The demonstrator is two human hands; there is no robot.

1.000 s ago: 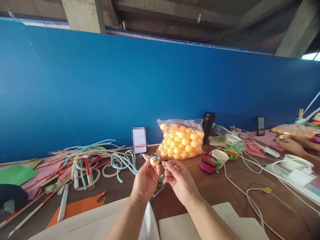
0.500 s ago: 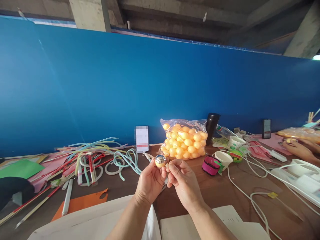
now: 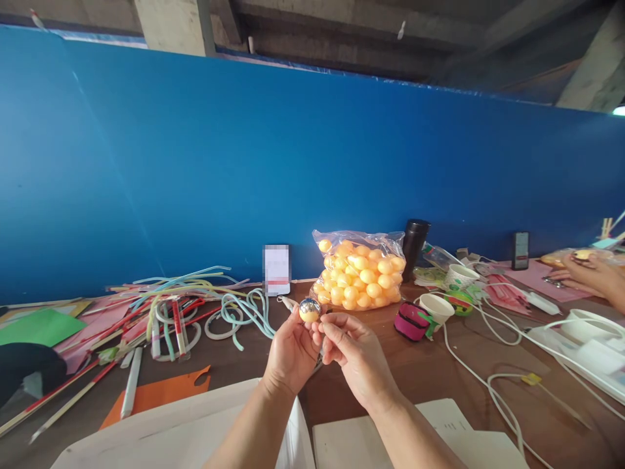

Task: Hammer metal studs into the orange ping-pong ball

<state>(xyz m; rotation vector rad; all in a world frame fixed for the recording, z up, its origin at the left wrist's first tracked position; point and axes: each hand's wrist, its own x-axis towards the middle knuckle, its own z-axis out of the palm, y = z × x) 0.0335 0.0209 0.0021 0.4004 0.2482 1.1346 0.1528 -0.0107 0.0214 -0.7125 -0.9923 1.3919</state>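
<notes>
My left hand [image 3: 293, 352] is closed, its fingertips holding a small ball [image 3: 310, 311] up above the table. The ball is mirror-like silver on top and pale orange below. Close beside it, my right hand [image 3: 359, 358] has thumb and fingers pinched together just right of the ball. Whatever lies in that pinch, if anything, is too small to make out. Behind both hands stands a clear plastic bag [image 3: 361, 277] full of orange ping-pong balls.
Left lie coloured tubes [image 3: 180, 293], strips and orange paper [image 3: 161, 394]. White papers [image 3: 195, 430] lie in front. A phone [image 3: 277, 270], black bottle [image 3: 416, 251], paper cups [image 3: 436, 309], magenta pouch [image 3: 411, 321] and white cables [image 3: 469, 365] surround my hands. Another person's hand [image 3: 593, 273] works far right.
The ball has shifted slightly left and up in my left hand, and my right fingers have moved slightly with it. At far right, the other person's hand has changed position and holds a ball.
</notes>
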